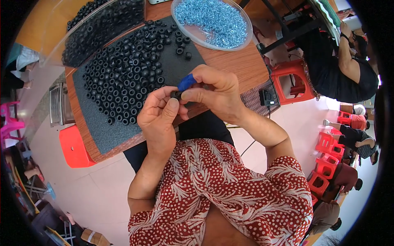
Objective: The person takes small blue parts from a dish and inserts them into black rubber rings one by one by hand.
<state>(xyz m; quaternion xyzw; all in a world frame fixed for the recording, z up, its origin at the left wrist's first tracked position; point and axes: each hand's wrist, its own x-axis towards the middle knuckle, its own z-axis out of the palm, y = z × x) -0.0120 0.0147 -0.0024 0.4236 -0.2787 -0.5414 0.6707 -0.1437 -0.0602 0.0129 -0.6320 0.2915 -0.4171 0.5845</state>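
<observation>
Now | L hand + R hand both pinching small black ring | I judge it light, rubbery; grip by rim | blue fingertip cover aids hold.

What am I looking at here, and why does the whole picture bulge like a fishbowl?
There is no machine: a person wears a wide fisheye camera on the head, looking down, so straight edges bend. The left hand and right hand meet over a wooden table, pinching a small black rubber ring; a blue fingertip cover shows on the right hand. On the table lies a dark grey foam mat strewn with many loose black rubber rings. Behind it stand a clear plastic tub of more rings and a clear round dish of small blue-silver metal parts. Other people sit on the right.
</observation>
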